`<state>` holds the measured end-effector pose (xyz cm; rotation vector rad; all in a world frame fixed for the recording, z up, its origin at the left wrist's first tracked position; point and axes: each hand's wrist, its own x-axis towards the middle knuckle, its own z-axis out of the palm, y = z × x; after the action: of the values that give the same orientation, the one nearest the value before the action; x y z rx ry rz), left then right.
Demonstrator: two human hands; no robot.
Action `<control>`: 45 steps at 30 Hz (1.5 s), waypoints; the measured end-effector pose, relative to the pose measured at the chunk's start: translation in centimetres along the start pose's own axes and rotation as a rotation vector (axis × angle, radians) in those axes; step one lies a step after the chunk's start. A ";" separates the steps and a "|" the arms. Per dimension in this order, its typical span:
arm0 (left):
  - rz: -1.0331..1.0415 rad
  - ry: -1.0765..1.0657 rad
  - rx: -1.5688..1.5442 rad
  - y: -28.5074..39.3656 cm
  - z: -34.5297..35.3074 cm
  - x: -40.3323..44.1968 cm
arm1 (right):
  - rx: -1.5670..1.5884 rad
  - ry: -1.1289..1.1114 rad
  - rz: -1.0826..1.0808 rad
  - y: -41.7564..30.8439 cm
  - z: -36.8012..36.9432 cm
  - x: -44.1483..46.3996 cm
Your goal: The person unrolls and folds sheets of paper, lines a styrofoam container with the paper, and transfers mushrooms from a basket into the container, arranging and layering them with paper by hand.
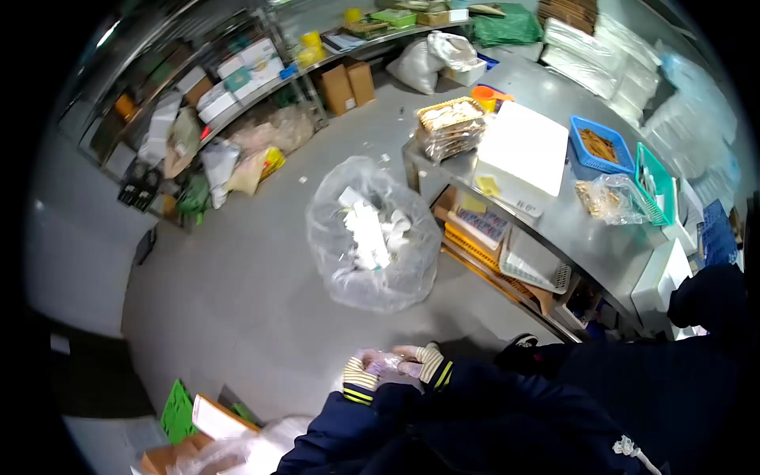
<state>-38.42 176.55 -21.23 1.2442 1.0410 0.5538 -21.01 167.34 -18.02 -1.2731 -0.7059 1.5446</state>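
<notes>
Low in front of my body, my left hand [362,369] and my right hand [419,362] are close together, closed around a crumpled piece of clear plastic [385,362] with a purplish tint. Its exact kind is too small to make out. Striped knit cuffs and dark navy sleeves with yellow bands cover my wrists. Beyond my hands, a large clear plastic bag [324,257] stands open on the floor, holding crumpled white scraps [368,233].
A steel table [546,226] at right carries a white foam box [524,150], a blue basket [590,160] and a green basket [661,202]. A person in dark clothes [673,380] stands close on my right. Loaded shelves [273,83] line the back. Boxes [170,455] lie lower left.
</notes>
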 end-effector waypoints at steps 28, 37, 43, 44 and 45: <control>0.056 -1.331 1.444 -19.0 -4.1 52.2 | 0.799 1.143 0.472 11.5 12.0 3.7; 0.671 -1.575 0.802 -3.6 13.2 23.6 | 0.941 1.554 0.089 17.0 22.8 -5.7; 0.895 -2.126 0.877 -11.1 14.0 2.5 | 0.705 1.828 0.071 28.1 30.0 -16.1; 0.718 -2.280 0.879 -13.4 14.0 0.4 | 0.852 1.838 -0.129 31.8 29.6 -16.5; 0.516 -2.407 0.868 -15.7 13.7 -1.8 | 0.999 1.832 -0.331 35.5 29.2 -16.9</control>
<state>-30.22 163.95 -35.78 1.7007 -1.2596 -1.1527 -60.30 143.25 -34.53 -1.0813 0.9040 -0.0643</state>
